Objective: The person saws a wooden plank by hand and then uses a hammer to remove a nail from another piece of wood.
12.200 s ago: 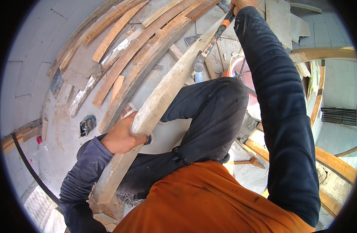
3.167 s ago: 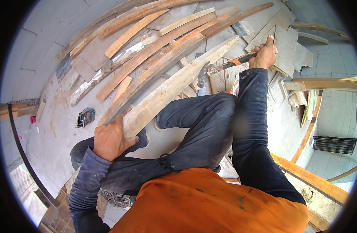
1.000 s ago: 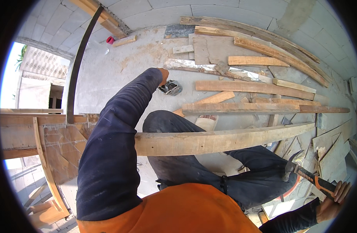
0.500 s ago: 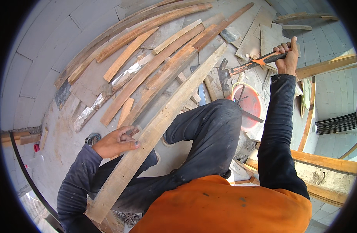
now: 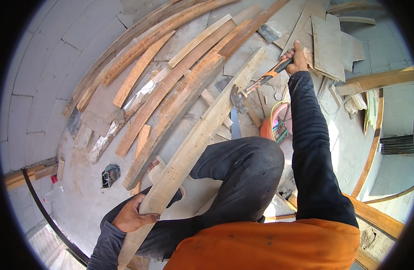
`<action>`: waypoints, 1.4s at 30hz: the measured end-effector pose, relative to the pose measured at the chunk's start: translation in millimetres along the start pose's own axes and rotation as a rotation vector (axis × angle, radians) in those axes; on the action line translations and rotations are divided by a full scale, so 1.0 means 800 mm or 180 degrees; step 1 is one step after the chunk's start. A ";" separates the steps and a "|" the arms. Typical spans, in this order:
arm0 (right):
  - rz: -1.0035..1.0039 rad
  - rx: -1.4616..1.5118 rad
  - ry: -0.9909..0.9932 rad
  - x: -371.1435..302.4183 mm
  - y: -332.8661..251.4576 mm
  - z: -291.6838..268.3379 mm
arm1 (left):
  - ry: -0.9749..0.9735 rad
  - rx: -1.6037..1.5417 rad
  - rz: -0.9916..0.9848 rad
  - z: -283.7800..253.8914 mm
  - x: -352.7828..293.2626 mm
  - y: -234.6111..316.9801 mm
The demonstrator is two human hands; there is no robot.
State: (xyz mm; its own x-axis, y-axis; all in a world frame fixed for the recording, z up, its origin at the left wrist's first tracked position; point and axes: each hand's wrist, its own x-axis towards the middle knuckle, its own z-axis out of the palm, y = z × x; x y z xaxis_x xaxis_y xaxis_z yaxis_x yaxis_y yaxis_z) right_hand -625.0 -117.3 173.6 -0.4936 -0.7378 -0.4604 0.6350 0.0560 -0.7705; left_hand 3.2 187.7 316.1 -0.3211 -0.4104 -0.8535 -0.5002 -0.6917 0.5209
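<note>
A long wooden plank (image 5: 189,148) slants across my legs, from beside my left hip up toward the timber on the floor. Wrapped round its lower part is my left hand (image 5: 132,217), thumb on the upper face. My right hand (image 5: 296,61), arm stretched forward, grips a claw hammer (image 5: 262,80) by its black and orange handle. The hammer's head is at the plank's right edge, near the far end; whether its claw catches a nail is too small to tell. Beneath that end, a handsaw blade (image 5: 235,125) shows on the floor.
Several loose boards (image 5: 171,96) lie ahead and to the left, beside a grey block wall (image 5: 45,81). An orange-red bucket (image 5: 266,129) with tools in it stands beyond my knee. Flat panels (image 5: 327,49) lie at the far right, and a small dark object (image 5: 110,175) on the left floor.
My left hand has closed round the plank, lower down than before. My right hand has brought the hammer left and down, its head now at the plank's edge.
</note>
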 end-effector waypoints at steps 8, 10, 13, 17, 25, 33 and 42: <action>0.0355 -0.0031 -0.0020 0.044 0.015 -0.025 | 0.0325 0.0249 -0.0317 0.004 -0.005 0.008; 0.0330 0.0021 -0.0044 0.044 0.017 -0.035 | 0.0420 0.0354 -0.0249 0.008 -0.009 0.008; 0.0413 0.0067 0.0105 0.056 0.019 -0.048 | 0.0478 0.0630 -0.0218 0.008 -0.008 0.012; 0.0140 -0.0069 0.0430 0.081 0.013 -0.046 | 0.0477 0.0482 -0.0198 0.008 -0.008 0.005; -0.0600 -0.0083 0.0969 0.055 0.010 -0.018 | 0.0471 0.0503 -0.0054 0.010 -0.007 0.002; -0.1431 0.0087 0.1394 -0.081 0.004 -0.016 | 0.0532 0.0774 0.0180 0.009 -0.012 -0.035; -0.1887 0.0227 0.1076 -0.244 0.013 0.003 | 0.0398 0.0455 0.0419 0.013 -0.015 -0.044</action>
State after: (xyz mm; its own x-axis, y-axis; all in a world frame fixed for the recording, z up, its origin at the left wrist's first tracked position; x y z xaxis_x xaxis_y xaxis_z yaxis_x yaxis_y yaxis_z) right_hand -520.8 25.5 256.6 -0.9209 -0.3789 -0.0912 0.2322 -0.3456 -0.9092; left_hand 16.8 223.1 308.3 -0.2934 -0.5682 -0.7688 -0.5722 -0.5398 0.6174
